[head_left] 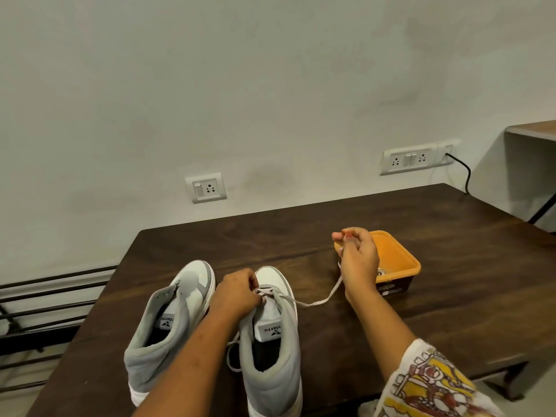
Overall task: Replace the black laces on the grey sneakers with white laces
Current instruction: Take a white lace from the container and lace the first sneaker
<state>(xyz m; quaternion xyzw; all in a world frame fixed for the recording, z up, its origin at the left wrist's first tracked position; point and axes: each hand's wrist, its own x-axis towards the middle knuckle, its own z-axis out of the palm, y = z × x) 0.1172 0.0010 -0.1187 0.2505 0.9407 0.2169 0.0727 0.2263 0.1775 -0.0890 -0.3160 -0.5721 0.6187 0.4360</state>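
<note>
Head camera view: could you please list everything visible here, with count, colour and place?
table: one, dark brown, against the wall
left sneaker: one, grey and white, unlaced, on the table
right sneaker: one, grey and white, beside it, partly laced
white lace: one, white, running from the right sneaker's eyelets out to the right
tub: one, orange, on the table right of the sneakers
socket plates: two, white, on the wall
cable: one, black, below the right plate
left hand: pinches the lace at the eyelets
right hand: holds the lace, raised
</note>
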